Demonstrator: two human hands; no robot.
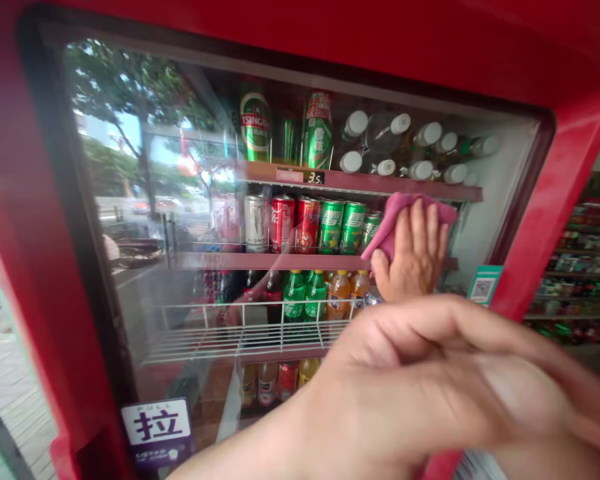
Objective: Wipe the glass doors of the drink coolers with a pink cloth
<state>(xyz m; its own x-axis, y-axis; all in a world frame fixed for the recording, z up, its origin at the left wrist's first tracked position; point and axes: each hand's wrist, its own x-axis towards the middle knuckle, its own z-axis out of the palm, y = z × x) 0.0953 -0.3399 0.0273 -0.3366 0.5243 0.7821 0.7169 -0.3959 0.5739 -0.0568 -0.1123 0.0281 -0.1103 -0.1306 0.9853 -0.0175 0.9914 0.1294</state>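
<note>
A bright pink cloth [399,212] is being pressed against the clear glass door [125,283] of a red drinks cooler [300,40] by the flat, unclenched right hand [416,260], just right of green metal cans [331,227] inside. At near right, the blurred left hand [455,373] is being held bent; whether anything is being grasped by it cannot be told.

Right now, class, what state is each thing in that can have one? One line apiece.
Door glass: see-through, with reflections
Pink cloth: creased, against the glass
Right hand: open, flat on the cloth
Left hand: bent, blurred; any hold unclear
Tsingtao can: upright
White-capped bottles: closed, caps facing outward
Green bottles: upright
</note>
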